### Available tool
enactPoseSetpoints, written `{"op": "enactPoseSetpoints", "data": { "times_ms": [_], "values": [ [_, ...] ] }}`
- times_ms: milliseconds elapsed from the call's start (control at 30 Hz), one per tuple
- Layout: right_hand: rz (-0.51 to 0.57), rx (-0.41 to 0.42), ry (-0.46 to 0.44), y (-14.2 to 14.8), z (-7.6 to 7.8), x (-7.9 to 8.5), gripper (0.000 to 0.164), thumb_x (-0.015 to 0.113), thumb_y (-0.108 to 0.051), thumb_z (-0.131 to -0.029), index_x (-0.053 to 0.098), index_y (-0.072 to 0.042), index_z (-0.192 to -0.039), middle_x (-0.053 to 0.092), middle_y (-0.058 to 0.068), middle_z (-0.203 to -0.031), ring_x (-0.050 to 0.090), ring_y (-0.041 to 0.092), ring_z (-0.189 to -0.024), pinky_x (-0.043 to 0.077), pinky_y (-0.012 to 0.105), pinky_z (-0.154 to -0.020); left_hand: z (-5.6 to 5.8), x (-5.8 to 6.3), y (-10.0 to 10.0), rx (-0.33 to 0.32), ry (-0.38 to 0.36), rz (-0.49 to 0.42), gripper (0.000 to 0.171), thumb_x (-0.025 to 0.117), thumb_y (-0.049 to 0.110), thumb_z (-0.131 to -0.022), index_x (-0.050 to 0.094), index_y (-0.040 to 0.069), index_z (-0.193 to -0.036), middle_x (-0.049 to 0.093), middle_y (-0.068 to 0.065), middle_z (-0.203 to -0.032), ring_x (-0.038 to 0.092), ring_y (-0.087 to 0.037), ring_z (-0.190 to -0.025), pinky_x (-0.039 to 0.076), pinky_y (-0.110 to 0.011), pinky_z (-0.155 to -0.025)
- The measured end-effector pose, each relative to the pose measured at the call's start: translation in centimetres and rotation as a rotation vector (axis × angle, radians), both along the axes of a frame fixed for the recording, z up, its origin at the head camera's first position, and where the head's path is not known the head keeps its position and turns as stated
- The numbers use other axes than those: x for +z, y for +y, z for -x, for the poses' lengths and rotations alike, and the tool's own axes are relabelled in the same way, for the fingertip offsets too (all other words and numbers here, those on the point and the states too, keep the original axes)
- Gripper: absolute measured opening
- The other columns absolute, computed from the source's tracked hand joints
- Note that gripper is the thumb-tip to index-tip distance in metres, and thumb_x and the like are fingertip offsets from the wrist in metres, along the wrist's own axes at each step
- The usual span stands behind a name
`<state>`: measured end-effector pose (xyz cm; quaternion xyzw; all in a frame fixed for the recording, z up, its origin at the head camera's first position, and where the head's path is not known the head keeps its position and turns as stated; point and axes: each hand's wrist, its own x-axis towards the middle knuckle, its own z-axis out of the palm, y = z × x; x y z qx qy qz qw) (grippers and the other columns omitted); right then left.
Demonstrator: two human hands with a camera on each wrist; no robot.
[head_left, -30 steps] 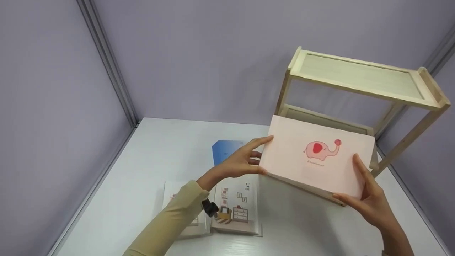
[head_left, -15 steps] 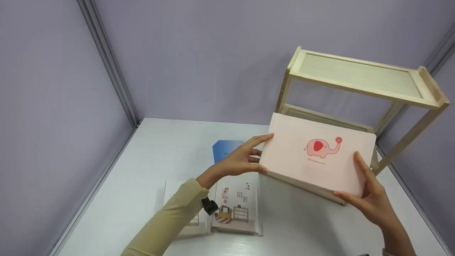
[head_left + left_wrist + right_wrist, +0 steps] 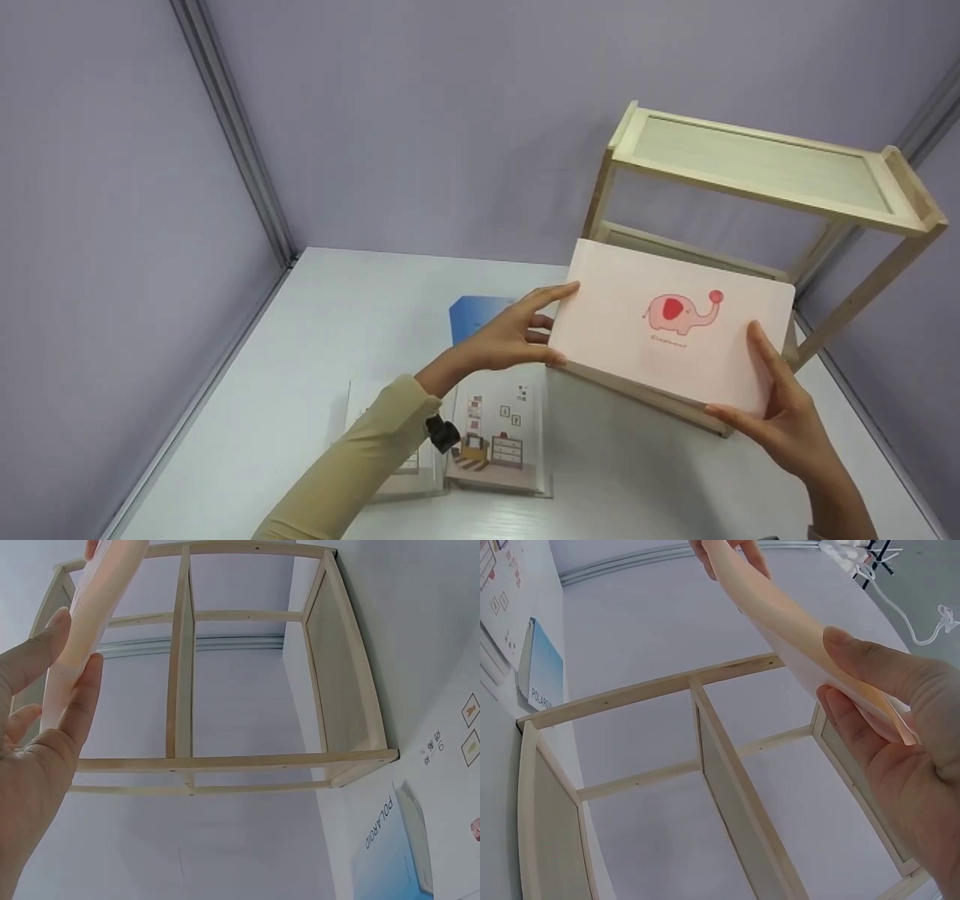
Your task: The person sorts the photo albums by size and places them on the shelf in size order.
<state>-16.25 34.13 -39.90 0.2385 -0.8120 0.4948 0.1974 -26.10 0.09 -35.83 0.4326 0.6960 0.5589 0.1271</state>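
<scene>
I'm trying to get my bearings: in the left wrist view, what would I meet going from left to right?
Left hand, the pink book it grips, the wooden rack's middle shelf, the blue item marked POLAROID, the white printed page.

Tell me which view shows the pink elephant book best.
The head view: the pink book shows its cover, elephant drawing included. The left wrist view shows it nearly edge-on, cut off at the top; the right wrist view also shows it nearly edge-on, partly covered by the right hand.
</scene>
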Motion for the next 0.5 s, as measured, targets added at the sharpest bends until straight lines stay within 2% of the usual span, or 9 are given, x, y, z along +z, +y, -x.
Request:
{"op": "enactPoseSetpoints", "data": {
  "times_ms": [133,367,500],
  "values": [
    [0.016,0.041,0.045,-0.01,0.11,0.0,0.111,0.07,0.029,-0.057,0.014,-0.002,-0.148,0.009,0.013,-0.155,0.038,0.009,-0.122,0.041,0.011,-0.091,-0.1,0.27,-0.13,0.002,0.007,0.01,0.085,0.068,-0.005,-0.079,0.019,0.008,-0.148,0.018,-0.013,-0.151,0.054,-0.03,-0.114,0.051,-0.031,-0.088],
    [0.039,0.019,-0.04,-0.2,0.02,0.29,0.111,0.069,0.028,-0.06,0.014,-0.008,-0.149,0.008,0.008,-0.156,0.041,0.007,-0.116,0.044,0.011,-0.088,-0.23,0.54,-0.28,0.011,0.014,0.016,0.086,0.068,-0.004,-0.079,0.019,0.007,-0.148,0.017,-0.012,-0.151,0.054,-0.031,-0.114,0.05,-0.031,-0.089],
    [0.014,0.036,0.027,-0.14,0.13,0.1,0.111,0.069,0.03,-0.057,0.014,-0.003,-0.148,0.009,0.011,-0.156,0.04,0.008,-0.118,0.044,0.011,-0.088,-0.25,0.5,-0.26,0.019,0.019,0.024,0.086,0.069,-0.004,-0.079,0.019,0.008,-0.148,0.018,-0.011,-0.151,0.055,-0.031,-0.113,0.05,-0.03,-0.089]
  ]
}}
